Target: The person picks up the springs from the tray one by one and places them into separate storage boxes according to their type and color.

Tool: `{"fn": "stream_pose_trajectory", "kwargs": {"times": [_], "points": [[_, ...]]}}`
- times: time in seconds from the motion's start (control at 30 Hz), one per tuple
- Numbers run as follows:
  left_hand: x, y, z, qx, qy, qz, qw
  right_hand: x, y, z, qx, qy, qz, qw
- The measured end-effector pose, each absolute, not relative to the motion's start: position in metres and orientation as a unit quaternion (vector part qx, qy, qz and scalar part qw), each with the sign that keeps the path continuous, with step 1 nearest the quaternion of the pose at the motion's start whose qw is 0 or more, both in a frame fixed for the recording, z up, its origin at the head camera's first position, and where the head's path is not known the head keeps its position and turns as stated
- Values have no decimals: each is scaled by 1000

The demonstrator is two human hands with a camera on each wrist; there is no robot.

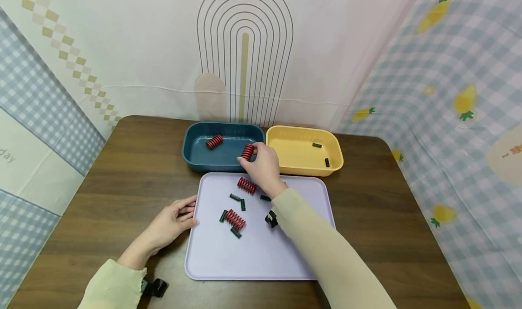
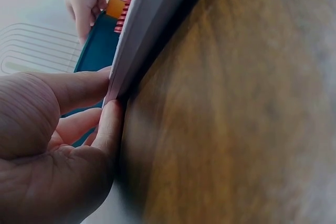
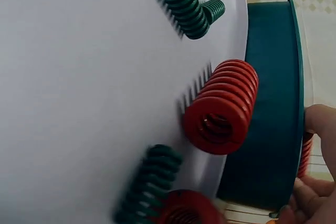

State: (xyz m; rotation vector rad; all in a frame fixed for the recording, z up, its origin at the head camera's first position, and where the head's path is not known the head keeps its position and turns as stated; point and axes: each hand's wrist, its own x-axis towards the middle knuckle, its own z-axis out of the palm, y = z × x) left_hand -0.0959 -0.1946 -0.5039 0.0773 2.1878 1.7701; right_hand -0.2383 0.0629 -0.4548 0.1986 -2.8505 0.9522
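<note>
My right hand (image 1: 263, 164) pinches a red coil spring (image 1: 247, 152) between thumb and fingers over the right end of the dark blue bin (image 1: 223, 168). In the right wrist view that spring (image 3: 305, 156) shows partly behind the bin's rim. My left hand (image 1: 171, 223) touches the left edge of the lilac tray (image 1: 244, 259) with relaxed fingers; the left wrist view shows its fingertips right at the rim. Red springs (image 1: 246, 185) and several smaller green springs (image 1: 234, 197) lie on the tray. Another red spring (image 1: 214, 141) lies inside the blue bin.
To the right of the blue bin stands a yellow bin (image 1: 302, 171) holding two small green springs (image 1: 316, 145). Both bins sit along the tray's far edge on a brown wooden table (image 1: 379, 200). Patterned cloth (image 1: 326, 50) hangs behind the table and at its sides.
</note>
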Motion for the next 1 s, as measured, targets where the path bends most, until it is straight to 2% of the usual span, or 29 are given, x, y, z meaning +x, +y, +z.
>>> {"fn": "stream_pose_trajectory", "kwargs": {"times": [0.3,0.6,1.0], "points": [[-96,-193,-501,22,766,620,167,-243,55,-447,46,-968,246,37],[-94,-194,-502,24,766,621,164,-241,55,-443,73,-975,207,24],[-95,-194,-503,21,765,623,165,-232,77,-433,119,-945,304,15]]}}
